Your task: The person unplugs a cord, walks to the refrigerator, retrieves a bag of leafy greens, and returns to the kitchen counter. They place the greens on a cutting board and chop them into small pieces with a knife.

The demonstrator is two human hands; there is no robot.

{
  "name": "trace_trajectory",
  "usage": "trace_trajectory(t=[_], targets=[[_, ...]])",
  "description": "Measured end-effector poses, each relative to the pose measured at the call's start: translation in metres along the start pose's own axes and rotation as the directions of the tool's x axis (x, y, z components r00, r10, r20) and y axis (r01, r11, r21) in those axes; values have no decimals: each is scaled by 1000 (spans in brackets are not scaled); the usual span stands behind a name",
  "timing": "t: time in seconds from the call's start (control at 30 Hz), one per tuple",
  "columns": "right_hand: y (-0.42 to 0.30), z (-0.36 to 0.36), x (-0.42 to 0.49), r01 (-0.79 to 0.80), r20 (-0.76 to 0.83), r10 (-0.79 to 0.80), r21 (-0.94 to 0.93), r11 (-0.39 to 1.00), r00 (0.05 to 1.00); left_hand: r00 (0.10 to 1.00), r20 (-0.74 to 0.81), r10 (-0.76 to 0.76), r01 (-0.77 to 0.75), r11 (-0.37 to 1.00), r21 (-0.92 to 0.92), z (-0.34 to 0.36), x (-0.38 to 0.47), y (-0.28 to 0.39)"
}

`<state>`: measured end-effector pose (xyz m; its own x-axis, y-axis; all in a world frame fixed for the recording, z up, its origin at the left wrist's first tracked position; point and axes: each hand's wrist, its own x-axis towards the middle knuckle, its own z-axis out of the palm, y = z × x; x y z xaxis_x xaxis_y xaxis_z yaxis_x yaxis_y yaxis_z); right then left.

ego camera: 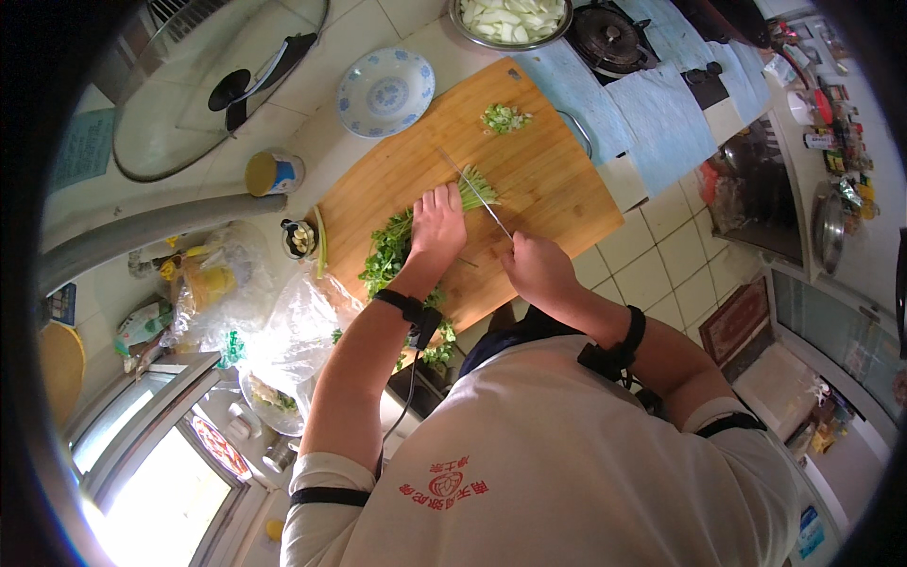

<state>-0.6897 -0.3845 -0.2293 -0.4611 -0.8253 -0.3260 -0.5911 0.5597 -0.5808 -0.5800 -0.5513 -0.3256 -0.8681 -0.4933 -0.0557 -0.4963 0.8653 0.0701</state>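
Observation:
My left hand (438,221) presses down on a bunch of leafy green herbs (388,249), which look like cilantro. Their pale green stems (479,186) fan out past my fingertips. In my right hand (540,268) is the handle of a kitchen knife (489,207), seen nearly edge-on, its blade lying across the stems just beyond my left fingers. Under all this is a wooden cutting board (560,191). Toward its far end sits a small heap of chopped green and white pieces (505,118). Some leaves hang over the board's near edge.
A blue-patterned plate (387,92) stands beside the board. Beyond are a metal bowl of sliced white vegetable (511,44) and a gas burner (611,35). To the left are a glass of garlic cloves (299,239), a tin (273,174), a glass lid (177,92) and plastic bags (290,333).

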Motion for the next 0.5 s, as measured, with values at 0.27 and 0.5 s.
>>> trace_trajectory(t=[0.27,0.5], targets=[[4,5,11,-29,54,31,-22,999,998,1000,-13,26,-25,999,48,3,0,-1],[12,20,19,-56,60,56,10,998,997,1000,29,9,-10,999,37,0,2,0]])
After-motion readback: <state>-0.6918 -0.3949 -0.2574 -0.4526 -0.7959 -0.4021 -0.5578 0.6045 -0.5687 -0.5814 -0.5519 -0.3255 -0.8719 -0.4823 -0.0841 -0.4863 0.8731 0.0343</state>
